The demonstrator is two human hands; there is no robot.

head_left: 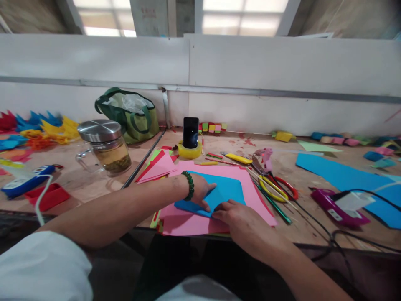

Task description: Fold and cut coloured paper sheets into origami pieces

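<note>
Left grip [202,191] spread, right grip [242,217] curled — both touching blue paper [231,189]

Wears a bracelet [189,185] of round, dark green beads at the left wrist. Dressed in a loose white sleeve [44,267] and dark legwear [164,263].

1. L hand [200,192], R hand [242,218]: 2
2. Blue sht [230,190] at hands: 1
3. Pink shts [255,207]: sev., can't count
4. Phone [191,131]: 1
5. Tape [189,151]: 1
6. Cutter [239,159]: 1
7. Mug [112,155]: 1
8. Bag [145,125]: 1
9. Pwr strips [328,205]: 2
</note>
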